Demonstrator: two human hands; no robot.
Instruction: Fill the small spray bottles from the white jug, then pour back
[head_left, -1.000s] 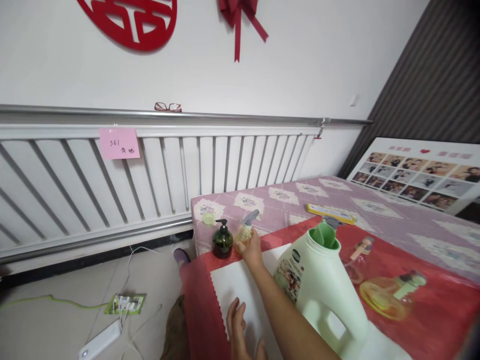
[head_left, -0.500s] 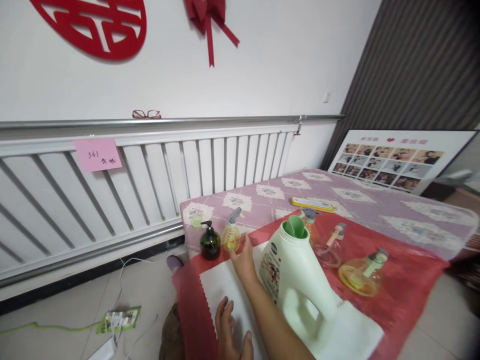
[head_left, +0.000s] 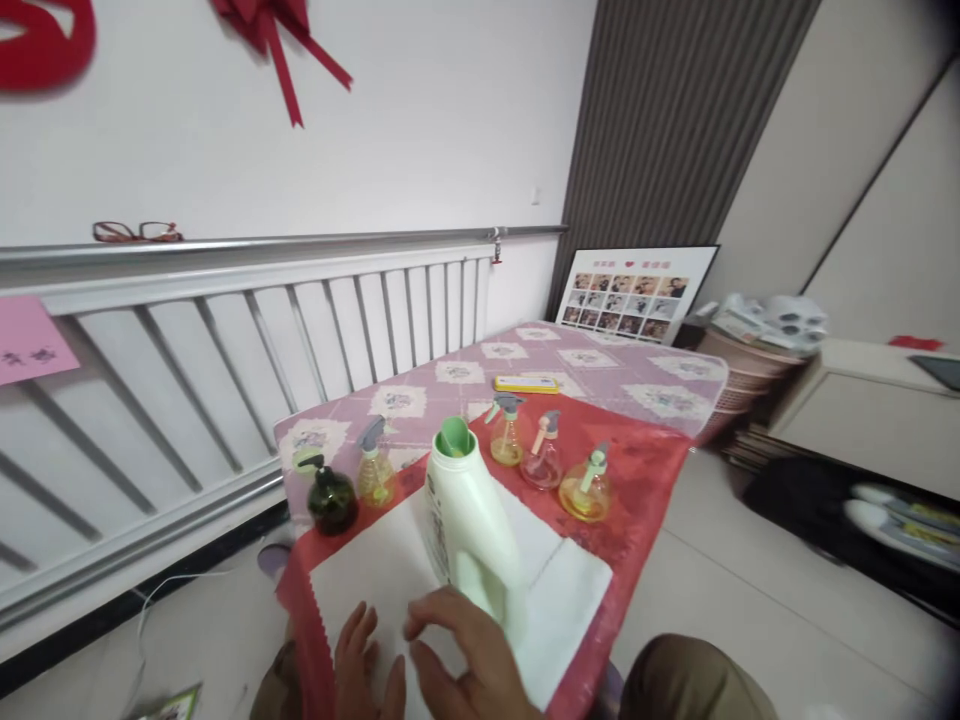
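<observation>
The jug (head_left: 472,510), pale green smooth plastic tapering to a round mouth, stands on a white sheet (head_left: 367,570) with a zigzag left edge; a green spout (head_left: 455,437) sits in its mouth. At the near side, the right hand's (head_left: 476,660) grip is apart, thumb and forefinger curved around nothing; it overlaps the jug's lower part in view, and I cannot tell whether they touch. The left hand (head_left: 361,665) is just left of it over the sheet, fingers bent and apart, empty. Left of the jug stand a squat, dark, glossy pump bottle (head_left: 333,502) and, just beside it, a clear spray bottle (head_left: 374,480) with a grey head. On the far right, three clear round-bellied bottles (head_left: 541,466) form a slanting row. A shiny red cloth (head_left: 641,470) lies beneath them and the sheet, on the purple flowered worktop (head_left: 592,358).
</observation>
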